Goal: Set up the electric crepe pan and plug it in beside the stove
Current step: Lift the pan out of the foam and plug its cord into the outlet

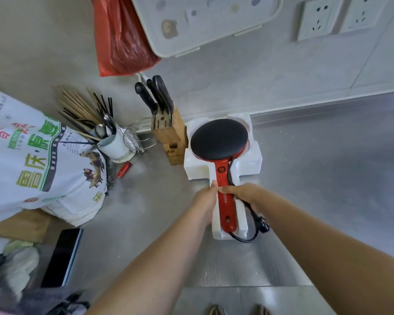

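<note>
Both hands meet on the red handle of the crepe pan, which lies face up in its white foam cradle on the steel counter, at about twelve o'clock from the person and hard against the knife block at its nine o'clock. The left hand pinches the handle's left edge with the fingertips, and the right hand closes over it from the other side, thumb laid across the red plastic; whether the right fingers also catch the cord beneath I cannot tell. That two-sided grip looks meant to lift the pan straight up out of the snug foam without dragging the packing along. The black cord loops out from the handle's end at six o'clock, and its plug lies loose on the counter at about four o'clock of the handle, not yet in use. Wall sockets sit up at one o'clock, well apart from the plug, so I'd judge the pan must come free first.
</note>
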